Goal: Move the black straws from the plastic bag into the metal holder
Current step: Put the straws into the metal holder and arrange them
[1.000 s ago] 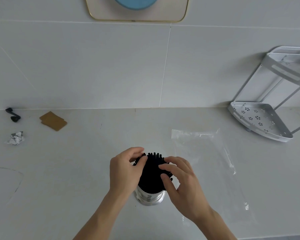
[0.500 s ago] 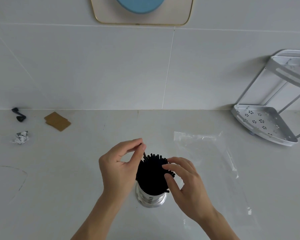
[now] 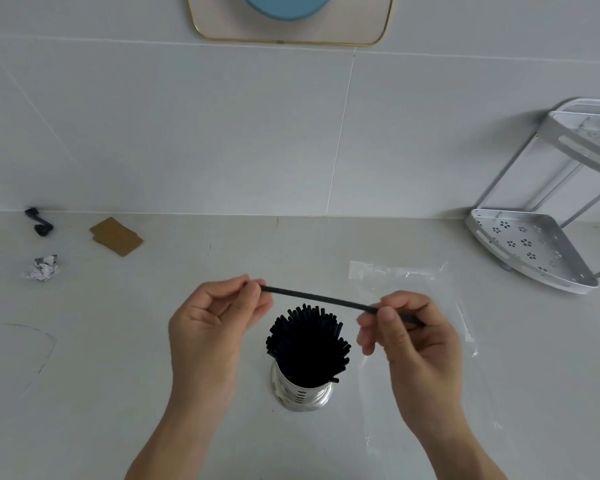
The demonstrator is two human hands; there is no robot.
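I now see one straw (image 3: 340, 302) lifted out of the full holder (image 3: 303, 393) and pinched at each end between my left hand (image 3: 212, 327) and right hand (image 3: 409, 337), so it needs reseating.

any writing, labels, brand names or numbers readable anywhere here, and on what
None can be read.
Crumpled paper: dark print-like marks, too small and creased to read.
Brown cards: no writing shows on them.
Plastic bag: clear, no print visible.
Metal holder: only slots, no brand visible.
Corner rack: only flower-shaped cutouts, no text.
Single straw and the straws in the holder: plain black.
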